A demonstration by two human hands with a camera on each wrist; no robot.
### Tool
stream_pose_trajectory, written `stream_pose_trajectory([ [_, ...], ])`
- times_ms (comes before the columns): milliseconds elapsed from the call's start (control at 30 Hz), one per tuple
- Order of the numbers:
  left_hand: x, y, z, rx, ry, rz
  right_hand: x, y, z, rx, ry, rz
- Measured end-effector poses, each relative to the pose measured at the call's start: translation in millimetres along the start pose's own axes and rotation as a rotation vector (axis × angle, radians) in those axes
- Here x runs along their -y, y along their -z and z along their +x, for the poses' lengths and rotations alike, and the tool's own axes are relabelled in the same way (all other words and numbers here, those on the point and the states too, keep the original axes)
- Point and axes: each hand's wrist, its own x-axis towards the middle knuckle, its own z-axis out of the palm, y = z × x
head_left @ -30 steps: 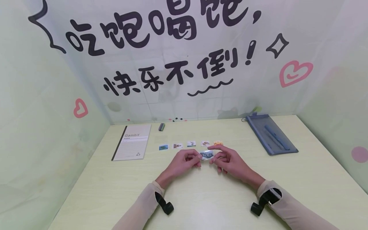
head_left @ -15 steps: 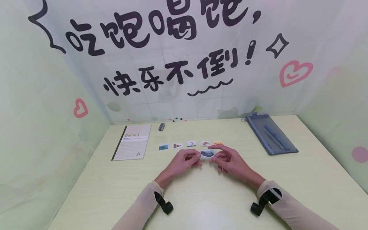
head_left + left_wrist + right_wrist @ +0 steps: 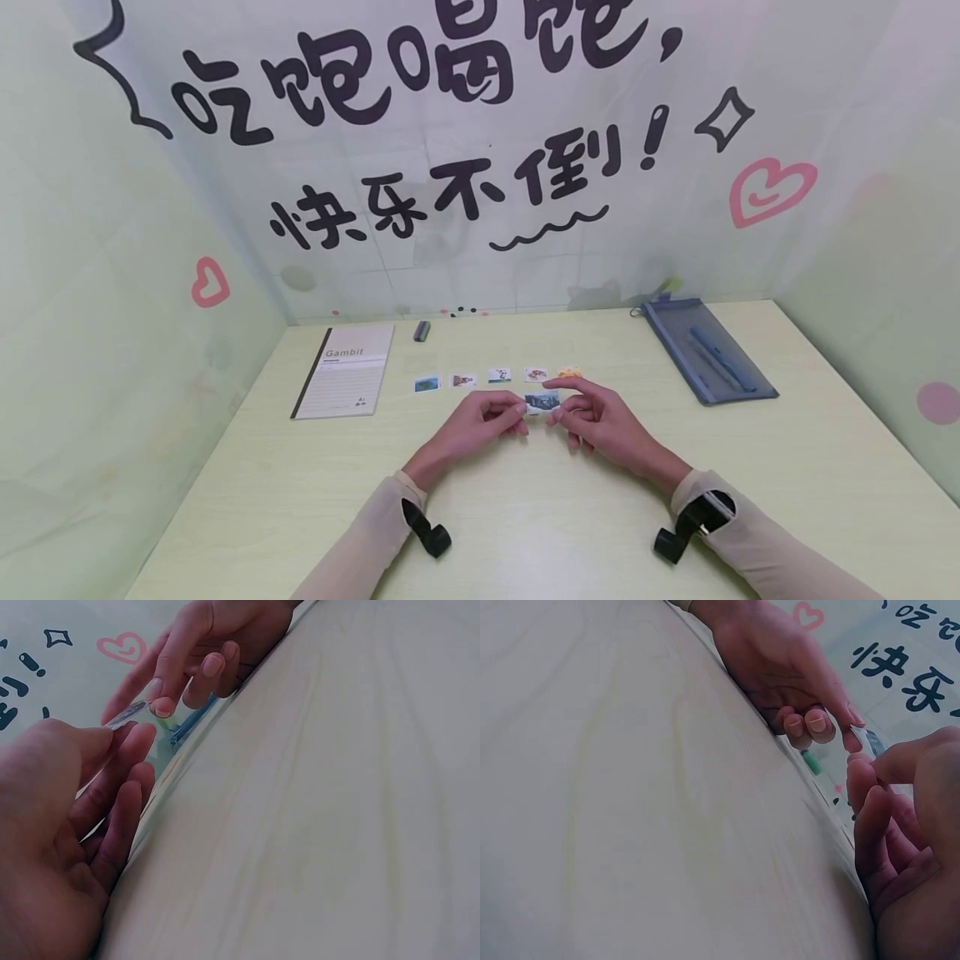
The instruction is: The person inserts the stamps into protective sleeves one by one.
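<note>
Left hand (image 3: 476, 425) and right hand (image 3: 603, 425) pinch opposite edges of a landscape card (image 3: 542, 402), apparently above the tabletop (image 3: 540, 508) spreading between sleeves (image 3: 363, 533).

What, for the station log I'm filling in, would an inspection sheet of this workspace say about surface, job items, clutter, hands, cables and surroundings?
Surface: table, pale and wood-grained, with a bright sheen at the near side.
Job's things: held picture card between both hands; row of five small picture cards just beyond, the rightmost partly hidden by fingers.
Clutter: notebook on the left; small dark block near the back edge; mesh pouch on the right, a pen-like item showing through.
Left grip: left hand pinches the card's left end.
Right grip: right hand pinches its right end.
Cables: nothing seen.
Surroundings: printed backdrop behind the table.
</note>
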Motion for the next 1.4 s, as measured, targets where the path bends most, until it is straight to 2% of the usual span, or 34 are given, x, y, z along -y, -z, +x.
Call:
stream_pose_trajectory([
  [500,1.2,-0.7,1.4,0.011,-0.019,0.050,-2.5,0.5,0.3,0.008,0.019,-0.014],
  [1133,2.3,0.0,1.5,0.013,-0.025,0.078,-0.9,0.5,0.7,0.035,0.030,-0.004],
  [1400,0.5,-0.5,1.1,0.007,-0.029,0.075,-0.7,-0.1,0.9,0.023,0.012,0.004],
])
